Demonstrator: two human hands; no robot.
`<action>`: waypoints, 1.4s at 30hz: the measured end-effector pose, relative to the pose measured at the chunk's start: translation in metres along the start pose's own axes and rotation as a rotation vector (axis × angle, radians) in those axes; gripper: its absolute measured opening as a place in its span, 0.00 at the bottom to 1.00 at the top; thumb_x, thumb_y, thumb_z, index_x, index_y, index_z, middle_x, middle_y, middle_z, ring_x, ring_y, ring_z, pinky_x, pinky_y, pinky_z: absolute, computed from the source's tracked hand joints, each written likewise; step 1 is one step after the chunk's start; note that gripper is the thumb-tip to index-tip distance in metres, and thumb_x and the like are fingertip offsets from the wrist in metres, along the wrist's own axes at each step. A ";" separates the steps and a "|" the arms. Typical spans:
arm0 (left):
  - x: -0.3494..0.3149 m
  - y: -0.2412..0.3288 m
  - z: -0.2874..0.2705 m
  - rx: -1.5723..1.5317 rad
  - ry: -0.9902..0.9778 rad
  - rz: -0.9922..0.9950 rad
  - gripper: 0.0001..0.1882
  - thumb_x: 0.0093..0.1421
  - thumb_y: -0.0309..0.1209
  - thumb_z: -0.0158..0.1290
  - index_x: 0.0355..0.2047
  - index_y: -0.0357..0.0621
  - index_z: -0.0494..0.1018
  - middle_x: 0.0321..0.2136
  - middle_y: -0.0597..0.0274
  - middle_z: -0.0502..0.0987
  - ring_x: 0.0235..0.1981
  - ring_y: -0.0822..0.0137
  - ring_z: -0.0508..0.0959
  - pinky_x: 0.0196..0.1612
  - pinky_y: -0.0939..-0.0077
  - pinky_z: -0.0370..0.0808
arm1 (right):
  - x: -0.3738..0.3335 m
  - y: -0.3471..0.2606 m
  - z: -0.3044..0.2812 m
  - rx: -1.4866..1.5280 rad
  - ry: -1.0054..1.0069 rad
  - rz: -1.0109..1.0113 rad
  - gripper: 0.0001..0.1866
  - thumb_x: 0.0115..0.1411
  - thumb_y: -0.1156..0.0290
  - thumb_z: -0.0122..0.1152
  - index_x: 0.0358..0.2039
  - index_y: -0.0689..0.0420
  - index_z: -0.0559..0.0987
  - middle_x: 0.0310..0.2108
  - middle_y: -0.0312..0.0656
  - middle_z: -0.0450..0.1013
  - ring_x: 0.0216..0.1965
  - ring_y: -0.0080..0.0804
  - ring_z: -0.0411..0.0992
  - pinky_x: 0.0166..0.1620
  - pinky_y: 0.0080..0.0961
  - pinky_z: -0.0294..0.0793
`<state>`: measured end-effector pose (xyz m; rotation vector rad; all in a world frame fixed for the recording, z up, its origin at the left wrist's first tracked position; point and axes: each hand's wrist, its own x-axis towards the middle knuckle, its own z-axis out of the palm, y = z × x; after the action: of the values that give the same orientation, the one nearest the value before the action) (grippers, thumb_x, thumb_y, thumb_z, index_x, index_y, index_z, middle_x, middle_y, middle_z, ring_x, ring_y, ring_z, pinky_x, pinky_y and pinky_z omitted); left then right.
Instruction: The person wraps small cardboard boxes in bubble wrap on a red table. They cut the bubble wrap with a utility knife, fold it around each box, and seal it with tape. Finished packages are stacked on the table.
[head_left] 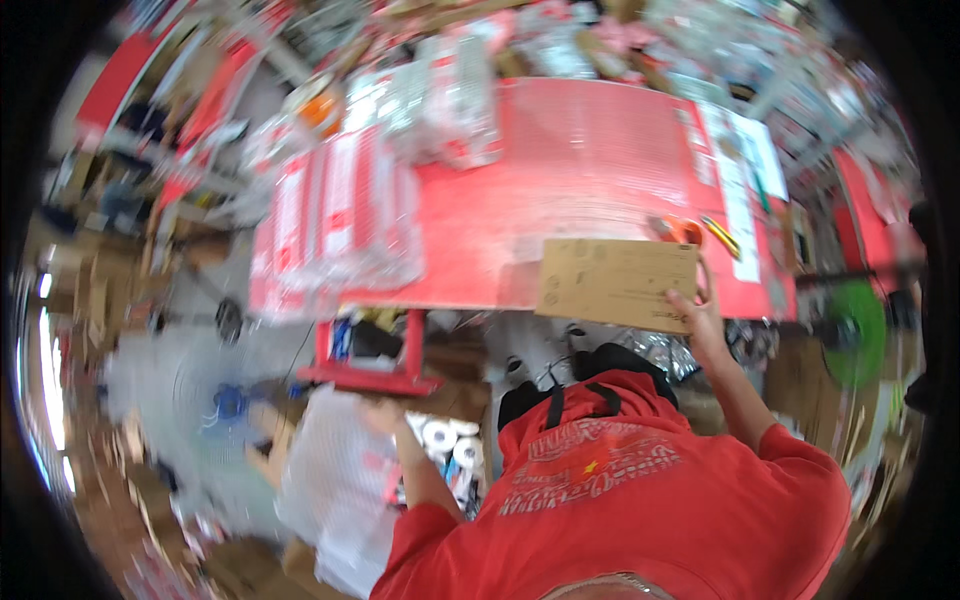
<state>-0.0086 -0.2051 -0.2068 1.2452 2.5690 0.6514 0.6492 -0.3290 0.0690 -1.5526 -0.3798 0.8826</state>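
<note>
My right hand (697, 312) grips a flat brown cardboard box (615, 284) by its right end, with the thumb lying on its upper face. The box is held at the near edge of the red table (590, 150). Down to the left, below the table, my left hand (382, 414) is closed at the upper edge of a whitish translucent sheet of bubble wrap (335, 480). Motion blurs those fingers. Beside my left forearm, several white rolls (440, 436) stand in an open container.
Clear-wrapped red and white packages (345, 205) are stacked on the table's left, with more wrapped packs (455, 105) behind. Orange-handled scissors (680, 230) and a yellow cutter (720, 236) lie at the right. A green round fan (856, 332) is beyond the table's right end.
</note>
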 end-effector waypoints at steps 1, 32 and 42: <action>-0.005 -0.001 0.000 -0.299 0.109 -0.130 0.24 0.64 0.36 0.57 0.53 0.27 0.80 0.46 0.31 0.83 0.51 0.37 0.82 0.58 0.46 0.77 | -0.011 0.004 -0.009 -0.011 0.032 0.015 0.55 0.59 0.77 0.77 0.82 0.46 0.55 0.61 0.50 0.74 0.58 0.39 0.78 0.57 0.38 0.83; -0.354 0.797 0.107 1.012 -1.629 1.596 0.12 0.61 0.32 0.52 0.32 0.35 0.79 0.28 0.55 0.79 0.32 0.63 0.72 0.44 0.62 0.73 | 0.148 0.097 -0.271 -1.123 0.385 -0.730 0.13 0.61 0.71 0.68 0.46 0.54 0.81 0.41 0.43 0.77 0.53 0.46 0.74 0.64 0.59 0.64; -0.323 0.686 0.074 0.349 -0.496 1.825 0.16 0.65 0.40 0.59 0.41 0.38 0.82 0.39 0.43 0.86 0.40 0.43 0.86 0.43 0.47 0.82 | 0.136 0.083 -0.323 -1.419 0.834 -0.366 0.27 0.64 0.62 0.68 0.62 0.56 0.76 0.59 0.46 0.75 0.67 0.47 0.68 0.70 0.62 0.58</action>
<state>0.6924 -0.0633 0.0540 3.0694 0.5629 -0.0309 0.9492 -0.4764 -0.0652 -2.7865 -0.6856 -0.5790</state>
